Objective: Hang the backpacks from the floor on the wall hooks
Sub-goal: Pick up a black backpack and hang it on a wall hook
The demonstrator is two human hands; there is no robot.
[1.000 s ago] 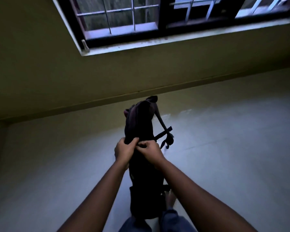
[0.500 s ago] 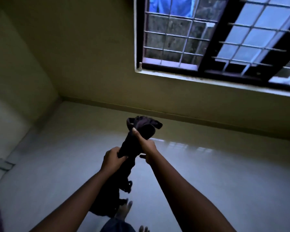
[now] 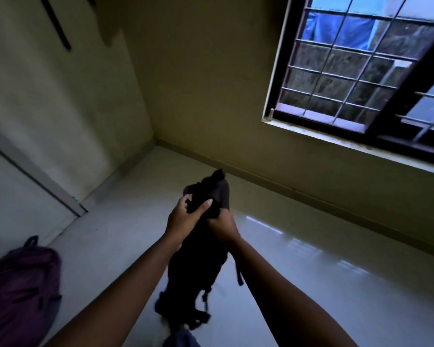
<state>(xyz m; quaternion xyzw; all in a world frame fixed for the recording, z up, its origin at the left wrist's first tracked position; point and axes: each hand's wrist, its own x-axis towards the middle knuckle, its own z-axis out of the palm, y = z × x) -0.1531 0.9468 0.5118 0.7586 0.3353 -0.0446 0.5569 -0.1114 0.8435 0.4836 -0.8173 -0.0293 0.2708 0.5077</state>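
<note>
**Both hands grip a dark backpack held up off the floor**

The person holds a black backpack (image 3: 198, 266) in front of them, at the centre of the view, lifted clear of the pale tiled floor (image 3: 311, 284). The left hand (image 3: 183, 219) is clenched around the top of the bag from the 9 o'clock side, thumb laid across the bunched fabric. The right hand (image 3: 223, 227) grasps the same upper part from the 3 o'clock side, its fingers hidden in the dark cloth. The two hands sit just beside each other, near touching. Above them the top of the bag sticks up in a crumpled peak; below, the body of the bag hangs down between the forearms, with loose straps (image 3: 203, 306) dangling at 6 o'clock. The lower part of the bag is blurred and very dark, so its details cannot be made out.

A second, purple backpack (image 3: 20, 291) lies on the floor at 8 o'clock, well apart from the held one, close to the left wall (image 3: 60, 96). Its top loop points up toward the wall.

At 2 o'clock a window (image 3: 348, 78) with a dark frame and a metal grille is set in the far wall. High on the left wall, at 11 o'clock, a dark slanted strip (image 3: 56, 23) shows; what it is cannot be told.
</note>
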